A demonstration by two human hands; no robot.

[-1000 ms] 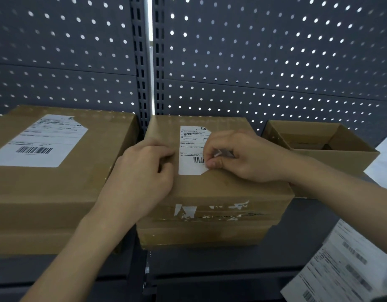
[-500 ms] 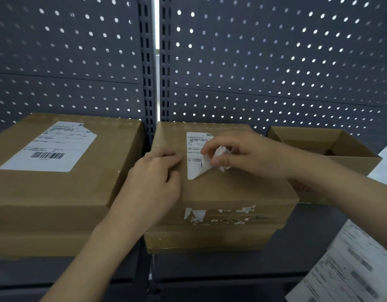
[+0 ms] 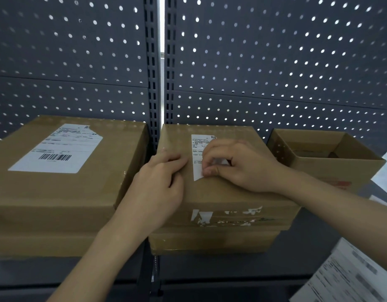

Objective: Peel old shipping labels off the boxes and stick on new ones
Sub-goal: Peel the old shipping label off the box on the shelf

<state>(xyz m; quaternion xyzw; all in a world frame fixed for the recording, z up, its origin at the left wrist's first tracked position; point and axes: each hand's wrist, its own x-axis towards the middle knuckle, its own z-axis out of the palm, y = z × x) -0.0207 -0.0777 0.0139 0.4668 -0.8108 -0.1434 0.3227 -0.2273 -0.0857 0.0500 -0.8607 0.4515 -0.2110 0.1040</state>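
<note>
Since half a second earlier the right hand [image 3: 238, 168] had worked further left across the old label [image 3: 197, 158], and more of it was peeled: only a narrow white strip was left stuck down, ending in a point at the near end. Left hand [image 3: 160, 184] had not shifted.

Right hand: fingers curled, thumb and fingertips pinching the lifted, crumpled part of the old label; the heel of the hand lay on the box top. Left hand: palm down on the middle box [image 3: 227, 192], fingers nearly straight, pressing on the top just left of the strip, gripping nothing.

The old label sat on the top face of the middle box, toward the far side. The middle box was stacked on a lower box [image 3: 210, 243]. Torn white label scraps [image 3: 202, 215] showed on its front face.

Left box [image 3: 57, 192] stood just beside it, with a barcode label [image 3: 57, 149] whole on top. An open box [image 3: 340, 168] stood to the right. Printed sheets [image 3: 349, 277] lay at bottom right, text blurred. All sat on a dark shelf [image 3: 231, 269] backed by pegboard [image 3: 275, 62].
</note>
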